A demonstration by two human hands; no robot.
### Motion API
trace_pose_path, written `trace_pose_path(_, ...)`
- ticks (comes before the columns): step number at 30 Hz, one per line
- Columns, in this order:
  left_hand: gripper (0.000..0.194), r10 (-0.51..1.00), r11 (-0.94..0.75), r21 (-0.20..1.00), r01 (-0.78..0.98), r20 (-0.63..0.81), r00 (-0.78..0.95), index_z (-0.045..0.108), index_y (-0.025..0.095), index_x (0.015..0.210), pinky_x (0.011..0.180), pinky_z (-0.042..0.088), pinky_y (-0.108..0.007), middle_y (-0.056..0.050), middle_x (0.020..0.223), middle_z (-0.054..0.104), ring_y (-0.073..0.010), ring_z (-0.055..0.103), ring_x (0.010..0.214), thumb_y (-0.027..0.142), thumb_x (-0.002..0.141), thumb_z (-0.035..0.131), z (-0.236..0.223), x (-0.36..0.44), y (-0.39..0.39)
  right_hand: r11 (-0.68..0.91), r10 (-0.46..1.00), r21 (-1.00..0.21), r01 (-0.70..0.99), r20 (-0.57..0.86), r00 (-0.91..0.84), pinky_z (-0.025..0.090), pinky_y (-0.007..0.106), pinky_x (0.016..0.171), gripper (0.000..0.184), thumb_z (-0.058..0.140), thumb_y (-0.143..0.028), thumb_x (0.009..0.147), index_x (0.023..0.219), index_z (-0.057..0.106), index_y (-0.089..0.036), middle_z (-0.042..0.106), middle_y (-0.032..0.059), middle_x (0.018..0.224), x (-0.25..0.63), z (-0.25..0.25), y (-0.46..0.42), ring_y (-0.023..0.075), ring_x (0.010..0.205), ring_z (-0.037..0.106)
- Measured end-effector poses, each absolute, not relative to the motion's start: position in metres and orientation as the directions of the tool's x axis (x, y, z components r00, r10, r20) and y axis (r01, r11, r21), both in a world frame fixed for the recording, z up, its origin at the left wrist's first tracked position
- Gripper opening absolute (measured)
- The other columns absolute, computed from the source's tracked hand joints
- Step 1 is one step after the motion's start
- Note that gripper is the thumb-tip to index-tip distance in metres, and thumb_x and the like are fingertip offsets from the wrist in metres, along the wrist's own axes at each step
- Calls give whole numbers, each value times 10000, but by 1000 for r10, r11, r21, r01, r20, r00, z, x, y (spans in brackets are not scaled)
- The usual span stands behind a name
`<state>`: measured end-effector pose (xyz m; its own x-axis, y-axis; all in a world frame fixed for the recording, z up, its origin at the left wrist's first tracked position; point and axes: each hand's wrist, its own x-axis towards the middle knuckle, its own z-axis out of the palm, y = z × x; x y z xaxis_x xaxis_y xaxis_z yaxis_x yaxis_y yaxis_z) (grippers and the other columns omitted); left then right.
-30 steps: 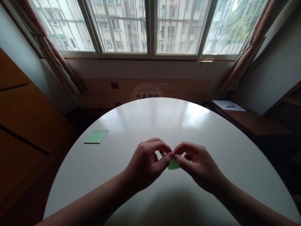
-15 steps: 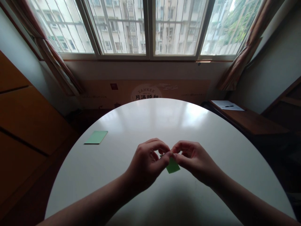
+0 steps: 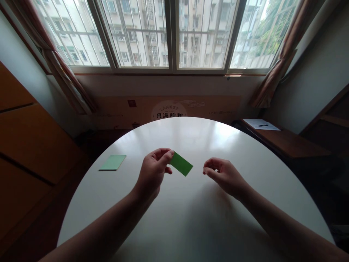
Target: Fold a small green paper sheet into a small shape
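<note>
My left hand (image 3: 152, 167) pinches one end of a small rectangular green piece of paper (image 3: 182, 164) between thumb and fingers. The paper is held above the white table and slants down to the right. A gap separates its free end from my right hand (image 3: 222, 173), whose fingers are curled in with the thumb against them; nothing shows between them. To the left, near the table's edge, lies a pale green square stack of paper (image 3: 113, 162), touched by neither hand.
The round white table (image 3: 169, 222) spreads under both arms. Beyond its right edge stands a brown side table (image 3: 297, 143) bearing a white sheet (image 3: 251, 124) and a dark pen (image 3: 263, 125). Barred windows and a printed cardboard panel (image 3: 218, 105) are behind.
My right hand has let go of the green paper and moved a little right. My left hand has carried the paper up and left, so more of it shows.
</note>
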<state>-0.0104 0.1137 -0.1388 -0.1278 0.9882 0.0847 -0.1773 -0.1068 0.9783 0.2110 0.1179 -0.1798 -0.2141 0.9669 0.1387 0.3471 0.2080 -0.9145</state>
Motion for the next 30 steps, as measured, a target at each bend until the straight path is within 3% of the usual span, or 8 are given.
trace_pose_path(5, 329, 985, 163, 957, -240, -171, -13, 690, 138, 810, 446, 396, -165, -6, 690, 564, -103, 481, 612, 379, 634, 827, -162, -7, 122, 185, 966, -965, 185, 144, -213, 468, 288, 616, 398, 578, -477, 903, 1116, 672, -154, 718, 100, 939, 205, -185, 118, 219, 830, 640)
trace_pose_path(8, 355, 972, 235, 941, -243, -232, 41, 685, 132, 827, 447, 372, -162, 8, 667, 525, -85, 446, 573, 384, 624, 831, -171, -5, 124, 195, 949, -963, 186, 137, -283, 488, 307, 720, 415, 647, -487, 867, 1121, 688, -162, 730, 95, 975, 195, -187, 114, 229, 900, 649)
trace_pose_path(10, 350, 969, 247, 940, -237, -238, 64, 676, 133, 813, 448, 361, -160, 12, 672, 514, -76, 431, 561, 386, 624, 827, -174, -4, 124, 192, 946, -961, 199, 127, -297, 486, 309, 746, 348, 697, -456, 829, 1001, 718, -155, 732, 80, 897, 191, -189, 114, 221, 856, 654)
trace_pose_path(13, 347, 971, 236, 950, -204, -221, 91, 677, 130, 812, 442, 359, -169, -9, 728, 549, -76, 435, 562, 387, 629, 819, -175, -4, 124, 156, 960, -970, 185, 104, -261, 483, 282, 646, 303, 678, -450, 825, 842, 693, -147, 691, 53, 750, 191, -191, 115, 180, 698, 631)
trace_pose_path(18, 382, 994, 112, 986, -124, -108, 34, 667, 127, 818, 426, 385, -191, -62, 858, 592, -113, 488, 624, 493, 718, 712, -179, -7, 131, -2, 970, -991, 136, -35, -241, 399, 231, 377, 350, 594, -505, 853, 885, 614, -158, 628, 9, 623, 196, -189, 117, 106, 398, 479)
trace_pose_path(24, 447, 999, 9, 1000, -12, -9, 42, 650, 124, 815, 439, 423, -215, -69, 829, 594, -134, 512, 641, 568, 782, 608, -186, -6, 138, -43, 956, -994, 98, -69, -285, 411, 194, 346, 276, 627, -430, 837, 833, 596, -156, 601, 3, 618, 197, -190, 119, 114, 455, 540)
trace_pose_path(30, 526, 968, 97, 981, 165, -131, 213, 639, 125, 712, 418, 378, -224, -26, 593, 546, -123, 490, 504, 649, 761, 636, -179, -10, 145, -103, 935, -983, 152, -148, -322, 430, 178, 361, 199, 611, -331, 888, 857, 642, -137, 620, 13, 574, 199, -197, 125, 109, 429, 558)
